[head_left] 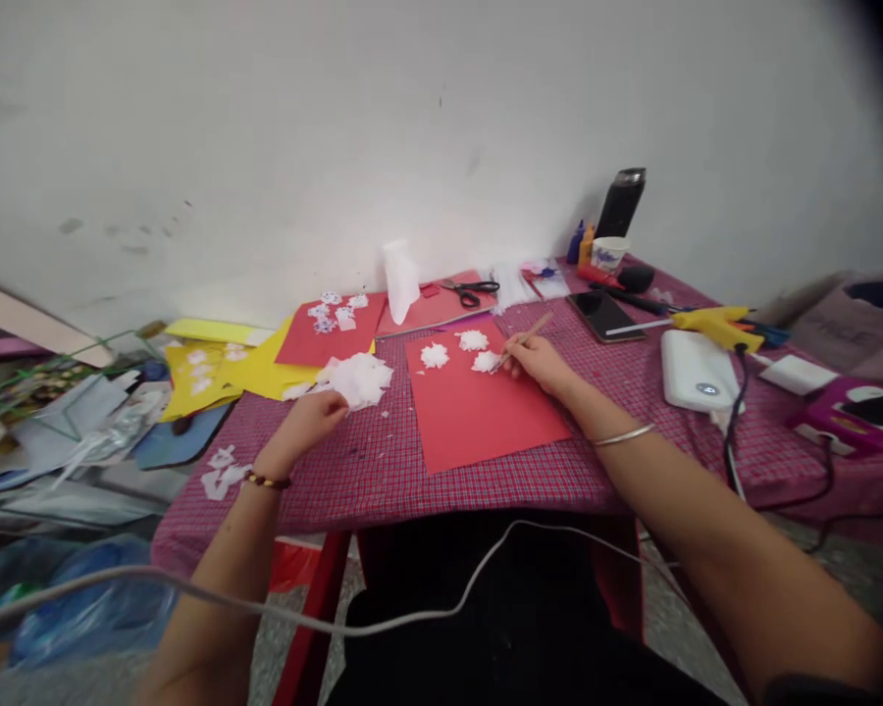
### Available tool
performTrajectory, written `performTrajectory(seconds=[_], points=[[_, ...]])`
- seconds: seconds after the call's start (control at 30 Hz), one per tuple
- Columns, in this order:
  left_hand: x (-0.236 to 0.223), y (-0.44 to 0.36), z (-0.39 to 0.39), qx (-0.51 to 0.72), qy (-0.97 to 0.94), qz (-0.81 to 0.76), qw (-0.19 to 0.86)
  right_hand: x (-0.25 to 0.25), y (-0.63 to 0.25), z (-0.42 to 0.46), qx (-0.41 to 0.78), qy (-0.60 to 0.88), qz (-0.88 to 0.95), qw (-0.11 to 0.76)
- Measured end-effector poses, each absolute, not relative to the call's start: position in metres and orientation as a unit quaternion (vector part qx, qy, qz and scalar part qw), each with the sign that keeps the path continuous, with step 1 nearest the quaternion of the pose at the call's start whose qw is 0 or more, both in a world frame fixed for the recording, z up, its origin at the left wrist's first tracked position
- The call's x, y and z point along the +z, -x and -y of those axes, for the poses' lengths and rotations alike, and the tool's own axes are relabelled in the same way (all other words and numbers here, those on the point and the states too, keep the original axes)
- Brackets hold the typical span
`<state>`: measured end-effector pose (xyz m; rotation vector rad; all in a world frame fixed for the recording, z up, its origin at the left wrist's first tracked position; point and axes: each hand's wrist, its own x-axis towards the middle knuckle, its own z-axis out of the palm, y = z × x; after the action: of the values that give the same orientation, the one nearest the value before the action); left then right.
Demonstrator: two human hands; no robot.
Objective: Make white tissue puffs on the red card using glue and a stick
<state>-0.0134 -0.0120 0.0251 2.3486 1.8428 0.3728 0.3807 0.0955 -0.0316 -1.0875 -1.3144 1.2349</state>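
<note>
My right hand (531, 361) is closed around a slim wood-coloured stick (542, 322), whose lower tip reaches a white ruffled paper puff (485, 362). That puff sits on a red sheet (490, 422) beside two others, one puff (434, 355) at the left and one puff (473, 339) at the back. My left hand (310, 424) has its fingertips pressed together at the near edge of a heap of white tissue pieces (359, 380). Whether a piece is between those fingers cannot be made out.
Another red sheet (294, 345) with speckled white puffs lies behind the heap, over yellow paper (261, 368). Black-handled scissors (471, 292), a phone (604, 316), a white power bank (696, 373) and a yellow glue gun (717, 324) lie rightward. A white cable (383, 626) hangs across the front.
</note>
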Motion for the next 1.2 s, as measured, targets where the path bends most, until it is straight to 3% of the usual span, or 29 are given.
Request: performTrajectory(seconds=[0.3, 0.57, 0.7, 0.8, 1.2], points=[[0.028, 0.02, -0.023, 0.214, -0.717, -0.658, 0.086, -0.026, -0.383, -0.093, 0.58, 0.438, 0.482, 0.489], [0.054, 0.044, -0.04, 0.349, -0.609, -0.712, 0.039, 0.023, -0.388, -0.116, 0.633, 0.339, 0.417, 0.558], [0.043, 0.041, -0.022, 0.328, -0.643, -0.674, 0.157, 0.017, -0.402, -0.113, 0.685, 0.234, 0.396, 0.565], [0.041, 0.044, -0.004, 0.291, -0.669, -0.648, 0.218, -0.002, -0.418, -0.112, 0.676, 0.281, 0.404, 0.548], [0.016, 0.054, -0.008, 0.256, -0.646, -0.681, 0.231, -0.001, -0.406, -0.107, 0.669, 0.293, 0.416, 0.542]])
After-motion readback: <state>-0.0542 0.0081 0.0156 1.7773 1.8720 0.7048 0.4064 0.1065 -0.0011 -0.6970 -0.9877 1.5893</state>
